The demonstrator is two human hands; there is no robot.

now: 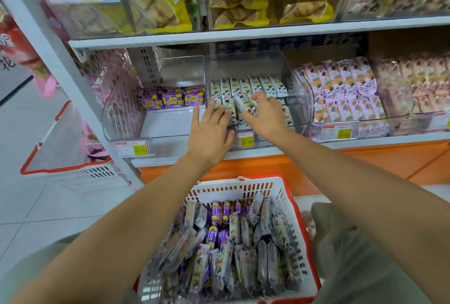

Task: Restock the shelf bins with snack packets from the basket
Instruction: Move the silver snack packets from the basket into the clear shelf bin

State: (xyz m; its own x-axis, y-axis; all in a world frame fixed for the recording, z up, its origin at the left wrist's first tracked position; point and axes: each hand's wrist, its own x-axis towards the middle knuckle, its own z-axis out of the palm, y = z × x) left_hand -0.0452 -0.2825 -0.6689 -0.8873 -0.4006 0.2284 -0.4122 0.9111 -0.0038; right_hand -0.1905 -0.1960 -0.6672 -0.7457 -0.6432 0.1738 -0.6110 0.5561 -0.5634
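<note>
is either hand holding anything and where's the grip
Right hand pinches a pale snack packet near one end; left hand rests flat on binned packets, holding nothing.

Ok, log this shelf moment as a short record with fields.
left hand: fingers straight, resting on the packets in the middle bin
right hand: pinches one tilted packet in the same bin
left bin: a few purple packets at the back
basket: below the shelf, full of mixed packets

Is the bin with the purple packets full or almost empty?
Almost empty. The bin holds only one short row of purple packets at its back, and the floor in front of them is bare.
</note>
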